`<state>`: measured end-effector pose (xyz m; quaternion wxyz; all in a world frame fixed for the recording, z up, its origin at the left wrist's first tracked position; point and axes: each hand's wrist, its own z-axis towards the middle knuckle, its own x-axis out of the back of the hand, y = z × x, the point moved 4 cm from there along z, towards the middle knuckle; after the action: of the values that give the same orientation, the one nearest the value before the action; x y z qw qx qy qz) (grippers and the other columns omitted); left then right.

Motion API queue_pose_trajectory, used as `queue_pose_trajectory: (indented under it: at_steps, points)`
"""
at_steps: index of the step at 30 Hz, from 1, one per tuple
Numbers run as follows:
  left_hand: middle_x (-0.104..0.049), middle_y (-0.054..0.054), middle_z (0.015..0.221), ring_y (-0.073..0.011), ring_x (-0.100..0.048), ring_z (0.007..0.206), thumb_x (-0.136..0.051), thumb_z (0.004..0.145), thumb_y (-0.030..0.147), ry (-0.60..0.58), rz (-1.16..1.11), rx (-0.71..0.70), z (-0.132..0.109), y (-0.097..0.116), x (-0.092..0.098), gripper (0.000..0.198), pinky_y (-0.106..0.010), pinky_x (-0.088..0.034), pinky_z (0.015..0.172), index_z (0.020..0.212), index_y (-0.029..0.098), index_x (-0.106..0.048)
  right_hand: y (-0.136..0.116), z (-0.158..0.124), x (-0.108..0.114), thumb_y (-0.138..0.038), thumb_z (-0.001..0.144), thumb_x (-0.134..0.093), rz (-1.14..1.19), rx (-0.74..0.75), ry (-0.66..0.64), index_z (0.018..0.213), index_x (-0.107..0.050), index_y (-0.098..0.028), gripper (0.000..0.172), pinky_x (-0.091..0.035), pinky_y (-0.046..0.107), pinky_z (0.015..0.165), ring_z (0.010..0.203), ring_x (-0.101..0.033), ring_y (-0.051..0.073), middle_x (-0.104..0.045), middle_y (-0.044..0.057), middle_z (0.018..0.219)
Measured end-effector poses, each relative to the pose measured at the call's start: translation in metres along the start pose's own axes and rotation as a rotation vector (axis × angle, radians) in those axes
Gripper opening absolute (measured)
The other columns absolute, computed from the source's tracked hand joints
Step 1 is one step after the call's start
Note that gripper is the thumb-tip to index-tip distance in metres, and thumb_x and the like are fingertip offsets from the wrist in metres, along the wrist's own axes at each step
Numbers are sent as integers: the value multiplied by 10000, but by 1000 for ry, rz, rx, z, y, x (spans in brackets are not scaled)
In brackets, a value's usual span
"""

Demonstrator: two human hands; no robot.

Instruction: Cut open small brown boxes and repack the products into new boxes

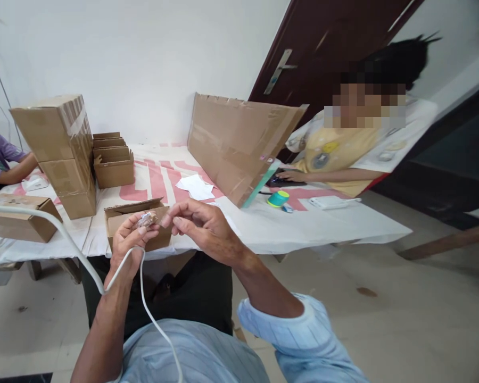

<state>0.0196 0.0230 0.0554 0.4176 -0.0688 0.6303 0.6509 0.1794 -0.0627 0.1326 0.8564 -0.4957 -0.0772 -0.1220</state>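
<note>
My left hand [128, 246] is closed around a small brownish item in clear, shiny wrapping [147, 219], held up above the front edge of the table. What is inside the wrapping is too small to tell. Just to its right is my right hand [209, 230], fingers bent and pinched together close to the wrapping's end. Whatever lies between those fingertips is too small to make out. Behind both hands stands an open cardboard box [159, 242], partly hidden by them. A white cable [77, 247] loops past my left wrist and down over my shirt.
Taped cardboard boxes [66, 154] are stacked at the left, beside open boxes [114, 167]. Another carton [22, 226] lies at far left. A large cardboard sheet [239, 143] leans upright before a co-worker [343, 154]. Papers [195, 187] and a teal-yellow round object [278, 199] lie on the table.
</note>
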Motion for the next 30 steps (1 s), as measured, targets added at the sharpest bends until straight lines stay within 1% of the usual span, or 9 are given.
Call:
queue_pose_trajectory:
  at_steps: [3,7,9,13,18,22,27,30]
  points:
    - [-852,-87,1078,-191,-810,907,-1019,640,288,-12,24,4,0,1,1,467,-248,-652,820,1050,188,-821,0,4,0,-247,980,-641,-65,19,-2,991,-696,-215,64,-579,296,727,746,-689,132,-782,25,930]
    - [-848,-84,1102,-199,-807,935,-1043,605,270,-30,88,-49,0,-2,4,564,-273,-643,866,1110,191,-806,-2,7,-3,-244,987,-626,-189,76,-14,971,-708,-220,87,-557,294,729,795,-688,149,-774,19,912]
    - [-846,-79,1097,-213,-808,950,-1047,597,248,-31,128,-71,0,-4,3,576,-294,-644,873,1112,197,-794,-3,7,-5,-242,991,-630,-246,101,-27,969,-715,-223,90,-550,294,725,792,-679,155,-775,22,910]
    - [-843,-65,1097,-203,-804,947,-1044,599,224,15,190,-120,0,-5,0,517,-293,-643,869,1054,200,-799,-2,6,-7,-227,986,-642,-332,142,-30,961,-716,-231,78,-547,298,755,790,-681,162,-768,25,906]
    - [-843,-72,1076,-187,-791,922,-1033,625,246,66,251,-170,0,-2,-2,418,-282,-637,852,970,184,-806,-1,4,-10,-214,986,-647,-355,181,-29,926,-701,-235,82,-546,306,760,769,-673,166,-757,23,877]
    - [-838,-92,1107,-199,-786,939,-1024,643,253,62,278,-182,-2,-1,-1,390,-291,-631,856,960,175,-812,-1,2,-12,-219,985,-651,-381,196,-19,908,-703,-243,95,-552,315,754,747,-666,168,-752,20,857]
    - [-830,-105,1137,-220,-781,994,-1023,648,256,49,289,-187,-4,1,0,393,-308,-613,897,967,168,-810,-5,0,-12,-182,985,-644,-392,250,-10,916,-717,-242,118,-556,317,778,774,-683,171,-758,26,873]
    - [-827,-102,1142,-220,-782,998,-1024,649,265,37,275,-185,-6,2,-3,384,-305,-615,885,946,171,-800,-7,-1,-11,-157,986,-643,-383,275,-25,927,-719,-234,123,-549,302,765,780,-683,162,-756,28,880]
